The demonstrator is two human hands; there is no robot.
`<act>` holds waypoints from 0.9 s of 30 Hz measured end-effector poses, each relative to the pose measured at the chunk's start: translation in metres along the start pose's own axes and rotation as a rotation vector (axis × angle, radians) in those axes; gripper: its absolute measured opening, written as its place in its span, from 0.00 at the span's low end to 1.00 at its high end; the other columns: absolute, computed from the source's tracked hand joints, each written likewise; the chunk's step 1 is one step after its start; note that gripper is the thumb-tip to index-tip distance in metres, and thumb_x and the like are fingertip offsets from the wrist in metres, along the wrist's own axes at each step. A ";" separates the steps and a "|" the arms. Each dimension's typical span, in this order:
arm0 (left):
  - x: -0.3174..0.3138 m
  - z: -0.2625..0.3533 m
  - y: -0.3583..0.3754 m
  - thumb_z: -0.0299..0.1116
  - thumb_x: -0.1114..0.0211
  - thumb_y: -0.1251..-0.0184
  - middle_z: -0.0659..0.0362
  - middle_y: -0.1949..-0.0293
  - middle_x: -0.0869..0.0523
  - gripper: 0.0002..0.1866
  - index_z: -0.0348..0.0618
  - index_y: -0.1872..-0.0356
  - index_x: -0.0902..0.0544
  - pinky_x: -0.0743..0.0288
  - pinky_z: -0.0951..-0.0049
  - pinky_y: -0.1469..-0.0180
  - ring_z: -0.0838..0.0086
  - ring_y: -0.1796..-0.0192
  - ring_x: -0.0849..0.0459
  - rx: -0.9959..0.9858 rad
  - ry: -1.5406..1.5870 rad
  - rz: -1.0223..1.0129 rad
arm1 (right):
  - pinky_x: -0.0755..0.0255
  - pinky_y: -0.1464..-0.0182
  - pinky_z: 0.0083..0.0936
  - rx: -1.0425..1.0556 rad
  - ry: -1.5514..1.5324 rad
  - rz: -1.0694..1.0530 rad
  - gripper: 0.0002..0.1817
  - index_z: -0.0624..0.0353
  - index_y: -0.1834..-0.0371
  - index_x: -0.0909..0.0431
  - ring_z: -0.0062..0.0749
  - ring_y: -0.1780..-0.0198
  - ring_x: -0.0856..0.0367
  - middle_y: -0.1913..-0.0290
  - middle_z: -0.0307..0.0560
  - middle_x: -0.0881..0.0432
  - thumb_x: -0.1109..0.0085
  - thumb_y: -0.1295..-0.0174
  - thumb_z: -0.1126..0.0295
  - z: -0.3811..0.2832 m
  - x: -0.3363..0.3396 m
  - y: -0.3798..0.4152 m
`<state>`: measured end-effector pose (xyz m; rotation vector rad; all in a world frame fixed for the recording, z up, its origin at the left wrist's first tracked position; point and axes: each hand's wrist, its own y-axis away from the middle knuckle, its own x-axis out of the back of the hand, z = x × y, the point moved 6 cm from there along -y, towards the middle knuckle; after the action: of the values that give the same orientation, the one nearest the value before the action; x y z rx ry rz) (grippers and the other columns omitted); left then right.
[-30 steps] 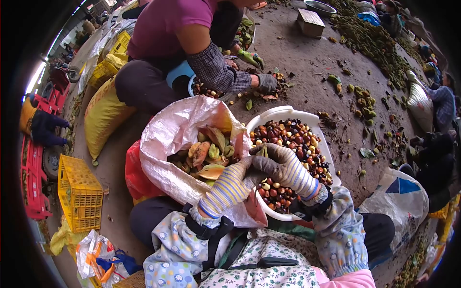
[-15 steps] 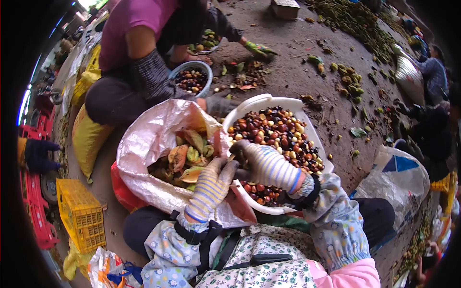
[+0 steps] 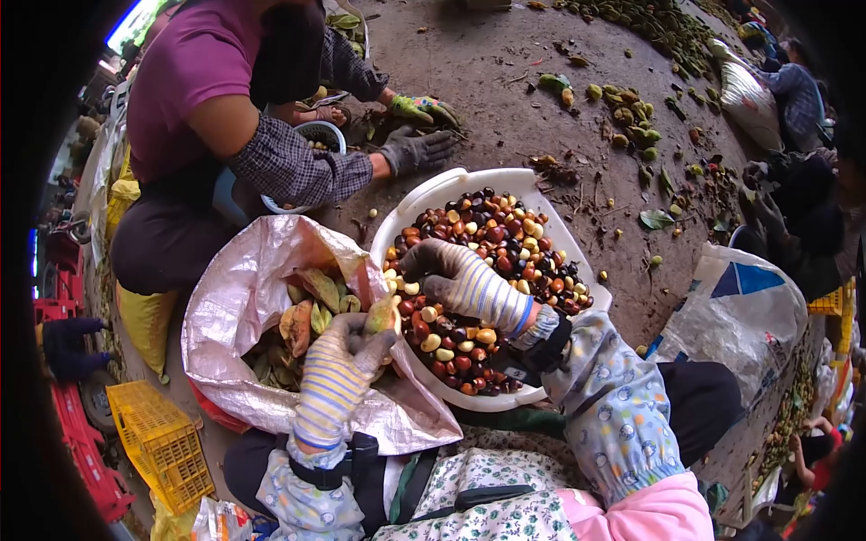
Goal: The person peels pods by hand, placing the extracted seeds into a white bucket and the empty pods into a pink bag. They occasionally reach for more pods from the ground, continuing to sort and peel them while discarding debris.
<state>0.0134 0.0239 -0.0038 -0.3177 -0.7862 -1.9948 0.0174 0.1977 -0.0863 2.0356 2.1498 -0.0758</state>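
Observation:
My left hand (image 3: 347,370), in a striped glove with dark fingertips, pinches a yellow-green seed pod (image 3: 383,314) at the edge of a pinkish-white woven sack (image 3: 216,320). Inside the sack lie green, brown and orange pod husks (image 3: 311,311). Over the left side of a white plastic basin (image 3: 591,279) hovers my right hand (image 3: 465,284), gloved the same way. Its thumb and fingers are apart, and I see nothing held between them. Glossy dark-brown, reddish and cream seeds (image 3: 505,230) fill the basin.
Across from me a person's gloved hands (image 3: 415,149) rest near the ground beside a blue-rimmed bucket (image 3: 334,135). A yellow crate (image 3: 162,442) stands at left, a clear plastic sack (image 3: 744,316) at right. Green pods (image 3: 631,117) lie scattered on the ground.
My hands have separated: the left moved left and down with a pod now visible in it, the right moved left over the seeds. The other person's gloved hand reached farther forward along the ground.

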 end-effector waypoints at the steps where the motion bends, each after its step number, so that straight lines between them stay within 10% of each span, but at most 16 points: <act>1: 0.011 -0.008 0.000 0.39 0.29 0.44 0.57 0.71 0.19 0.23 0.32 0.54 0.22 0.27 0.76 0.65 0.78 0.70 0.24 -0.021 -0.058 0.030 | 0.28 0.49 0.30 0.073 0.086 -0.073 0.20 0.62 0.48 0.28 0.36 0.52 0.21 0.57 0.49 0.20 0.39 0.46 0.74 -0.008 -0.004 -0.001; 3: 0.029 0.003 0.005 0.35 0.28 0.47 0.55 0.67 0.19 0.24 0.35 0.50 0.23 0.27 0.76 0.61 0.77 0.66 0.23 0.035 -0.340 0.066 | 0.30 0.45 0.34 0.331 0.571 -0.174 0.29 0.56 0.42 0.29 0.42 0.47 0.23 0.53 0.53 0.21 0.32 0.48 0.62 -0.029 -0.008 0.006; 6: 0.051 -0.027 -0.001 0.34 0.30 0.50 0.46 0.58 0.17 0.24 0.36 0.50 0.22 0.25 0.63 0.53 0.56 0.57 0.17 -0.055 -0.606 0.121 | 0.30 0.46 0.30 0.138 0.238 -0.317 0.19 0.56 0.49 0.23 0.34 0.49 0.22 0.54 0.49 0.19 0.37 0.41 0.61 -0.025 -0.006 -0.003; 7: 0.053 -0.021 0.000 0.28 0.30 0.50 0.47 0.57 0.17 0.23 0.36 0.49 0.22 0.26 0.68 0.51 0.59 0.55 0.17 -0.033 -0.654 0.124 | 0.29 0.47 0.27 -0.154 0.003 -0.192 0.14 0.58 0.51 0.22 0.28 0.53 0.22 0.56 0.44 0.17 0.40 0.38 0.65 -0.009 0.011 -0.012; 9: 0.053 -0.022 -0.002 0.28 0.31 0.50 0.47 0.57 0.17 0.23 0.36 0.50 0.22 0.26 0.67 0.51 0.58 0.55 0.18 -0.029 -0.666 0.137 | 0.27 0.52 0.25 -0.009 0.140 0.206 0.12 0.61 0.52 0.22 0.24 0.57 0.21 0.59 0.42 0.16 0.41 0.39 0.71 0.003 0.071 -0.033; 12: 0.053 -0.023 -0.003 0.26 0.33 0.50 0.47 0.56 0.17 0.22 0.37 0.50 0.22 0.26 0.66 0.50 0.56 0.53 0.18 -0.042 -0.672 0.152 | 0.27 0.55 0.30 -0.186 0.628 0.535 0.12 0.61 0.57 0.20 0.39 0.60 0.17 0.63 0.54 0.16 0.42 0.40 0.67 0.032 0.163 -0.040; 27: 0.044 -0.025 -0.021 0.27 0.34 0.50 0.47 0.57 0.17 0.20 0.41 0.52 0.20 0.26 0.62 0.52 0.53 0.55 0.19 0.029 -0.784 0.045 | 0.26 0.49 0.34 -0.939 1.286 0.326 0.19 0.56 0.53 0.19 0.44 0.50 0.19 0.56 0.53 0.17 0.38 0.45 0.58 0.088 0.216 -0.070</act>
<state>-0.0251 -0.0151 -0.0087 -1.1272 -1.2646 -1.7975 -0.0540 0.3920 -0.2143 1.8104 1.5053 2.2655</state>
